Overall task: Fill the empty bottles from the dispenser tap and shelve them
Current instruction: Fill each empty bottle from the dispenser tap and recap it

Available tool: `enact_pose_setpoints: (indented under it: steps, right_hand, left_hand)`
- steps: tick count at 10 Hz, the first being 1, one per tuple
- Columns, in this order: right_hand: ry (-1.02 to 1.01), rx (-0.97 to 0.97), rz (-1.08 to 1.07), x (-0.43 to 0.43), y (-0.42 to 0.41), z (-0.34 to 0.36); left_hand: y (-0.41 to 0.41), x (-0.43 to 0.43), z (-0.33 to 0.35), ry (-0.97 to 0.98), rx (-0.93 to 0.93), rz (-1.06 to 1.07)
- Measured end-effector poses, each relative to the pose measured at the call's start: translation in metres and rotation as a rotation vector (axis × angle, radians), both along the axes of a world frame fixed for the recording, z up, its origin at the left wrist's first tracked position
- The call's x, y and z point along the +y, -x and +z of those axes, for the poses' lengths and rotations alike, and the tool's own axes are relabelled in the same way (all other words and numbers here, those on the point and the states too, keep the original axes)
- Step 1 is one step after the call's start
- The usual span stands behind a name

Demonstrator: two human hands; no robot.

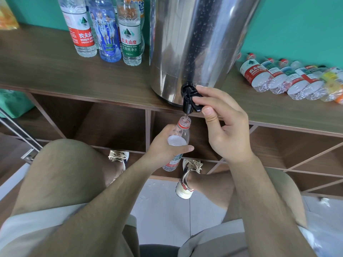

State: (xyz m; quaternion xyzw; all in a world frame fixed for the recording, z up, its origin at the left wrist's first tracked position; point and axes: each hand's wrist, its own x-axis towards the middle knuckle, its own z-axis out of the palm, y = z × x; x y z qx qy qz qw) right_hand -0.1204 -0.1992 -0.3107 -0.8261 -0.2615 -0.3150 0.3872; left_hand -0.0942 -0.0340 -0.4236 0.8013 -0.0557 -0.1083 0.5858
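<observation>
Bright even light, perhaps overhead; streaky glare on steel dispenser (pixel 194 43); wide-angle bowing at edges.

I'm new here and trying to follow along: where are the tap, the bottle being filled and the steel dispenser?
tap (pixel 187 102), head view, on its black spout body.
bottle being filled (pixel 185 132), head view, on its clear shoulder under the red ring.
steel dispenser (pixel 185 43), head view, on its shiny side wall.
</observation>
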Motion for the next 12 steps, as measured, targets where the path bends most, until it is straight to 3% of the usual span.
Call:
enact_pose_setpoints:
  steps: [12]
  right_hand:
    - [-0.013,0.001,0.004,-0.0001,0.0001,-0.0007]
  left_hand:
    - [-0.0009,0.0005,-0.003,0.04,0.001,0.003]
